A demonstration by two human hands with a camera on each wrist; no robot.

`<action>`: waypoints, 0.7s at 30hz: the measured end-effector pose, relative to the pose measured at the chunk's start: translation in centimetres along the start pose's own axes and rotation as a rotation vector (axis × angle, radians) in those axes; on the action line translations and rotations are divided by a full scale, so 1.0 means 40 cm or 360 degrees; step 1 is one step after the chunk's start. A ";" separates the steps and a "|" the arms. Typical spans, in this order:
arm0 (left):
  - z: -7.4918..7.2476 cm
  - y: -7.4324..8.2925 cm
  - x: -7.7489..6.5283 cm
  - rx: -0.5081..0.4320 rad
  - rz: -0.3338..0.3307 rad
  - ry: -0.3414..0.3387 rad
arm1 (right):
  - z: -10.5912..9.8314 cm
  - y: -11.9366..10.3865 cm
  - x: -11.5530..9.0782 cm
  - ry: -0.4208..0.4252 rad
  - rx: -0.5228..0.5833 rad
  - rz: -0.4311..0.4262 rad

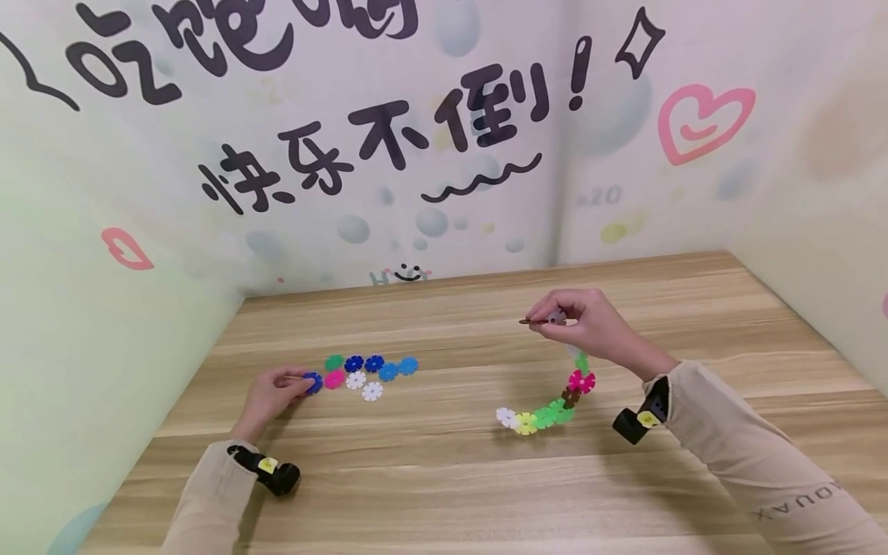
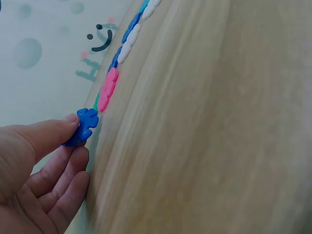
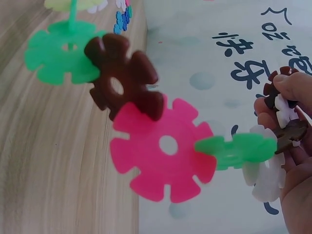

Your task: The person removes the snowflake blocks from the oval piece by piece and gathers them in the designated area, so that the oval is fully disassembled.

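Note:
My left hand point(image 1: 270, 397) pinches a dark blue notched plastic disc point(image 2: 87, 126) between thumb and fingers, at the left end of a group of loose discs. Above the table, my right hand point(image 1: 583, 320) pinches a brown disc point(image 3: 280, 87) at the end of a chain of interlocked discs. From that hand the chain hangs down through white, green, a pink disc point(image 3: 165, 151), a second brown disc point(image 3: 124, 73) and green ones. Its far end has a yellow disc point(image 1: 526, 423) and a white disc point(image 1: 506, 417).
Loose discs lie flat near the left hand: a green disc point(image 1: 334, 362), a pink disc point(image 1: 334, 378), white discs point(image 1: 356, 380) and several blue discs point(image 1: 388, 371). The wooden table point(image 1: 430, 493) meets a printed white backdrop point(image 1: 472, 231) behind and at the sides.

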State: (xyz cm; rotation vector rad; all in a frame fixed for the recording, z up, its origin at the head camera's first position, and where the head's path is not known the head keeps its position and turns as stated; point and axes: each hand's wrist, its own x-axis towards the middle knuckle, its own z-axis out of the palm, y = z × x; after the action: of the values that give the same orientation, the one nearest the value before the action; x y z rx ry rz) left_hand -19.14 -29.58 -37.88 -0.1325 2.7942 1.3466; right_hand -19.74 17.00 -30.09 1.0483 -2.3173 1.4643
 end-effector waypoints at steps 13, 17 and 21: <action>0.002 0.002 0.011 0.0128 -0.0085 0.0030 | -0.001 -0.005 -0.003 -0.0021 -0.0002 0.0007; 0.005 0.006 0.008 0.0169 -0.0090 0.0052 | -0.001 -0.005 -0.004 -0.0024 -0.0010 -0.0007; 0.006 0.005 0.010 0.0167 -0.0057 0.0091 | -0.002 -0.004 -0.004 -0.0020 -0.0002 -0.0024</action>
State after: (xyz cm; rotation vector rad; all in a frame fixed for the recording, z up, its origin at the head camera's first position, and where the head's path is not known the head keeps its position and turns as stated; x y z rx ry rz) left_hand -19.57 -29.29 -37.93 -0.2197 2.8876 1.2045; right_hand -19.52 17.09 -30.02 1.0749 -2.3136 1.4548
